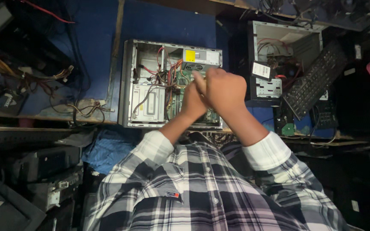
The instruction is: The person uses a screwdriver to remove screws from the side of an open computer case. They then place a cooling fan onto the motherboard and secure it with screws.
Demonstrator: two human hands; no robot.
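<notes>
**Hands Clasped Over the Open Computer Case**

Right now the person's two hands meet at the centre of the frame, just above the open grey metal desktop computer case [150, 85] lying on its side on the blue-covered workbench [168, 21]. The right hand [225, 90] is curled into a loose fist, and the left hand [193, 100] presses against it from behind. From where I stand I cannot tell whether either hand grips anything; no tool or part shows between the fingers.

Below them, a tangle of red and orange wires [168, 72] crosses the case interior. Working well in there would, I judge, mean keeping the wrists clear of those wires.

A black keyboard [315, 79] leans on a second open case [285, 42] at the upper right.
</notes>
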